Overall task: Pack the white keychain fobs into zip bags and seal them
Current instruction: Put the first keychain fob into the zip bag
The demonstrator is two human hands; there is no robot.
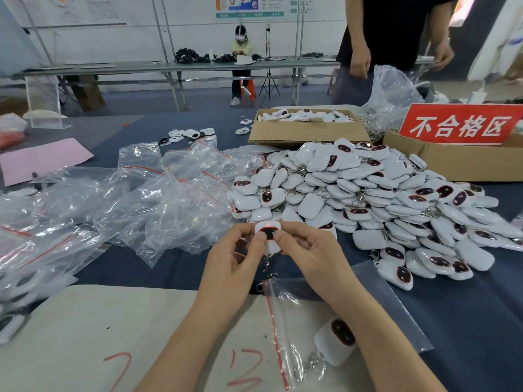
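Tabletop (pixel 169 267) in dark blue cloth, pale sheet (pixel 113 321) at the near edge; long benches (pixel 169 66) behind. I see left hand (pixel 235 258) and right hand (pixel 305 258) raised together, both pinching one glossy white fob (pixel 267 232), its chain (pixel 267 268) dangling. Heap of rounded fobs (pixel 382 199) at right; crinkled clear zip bags (pixel 141 199) at left. Bagged fob (pixel 336 340), seemingly unsealed, under the right wrist.

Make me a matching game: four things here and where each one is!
1. white keychain fob glowing red
2. clear zip bag with red strip
3. red sign with white writing
4. pink paper sheet

A. far left
B. at the brown cardboard box
C. pinched by left hand and right hand
D. under the right forearm

Pairs: 1-C, 2-D, 3-B, 4-A
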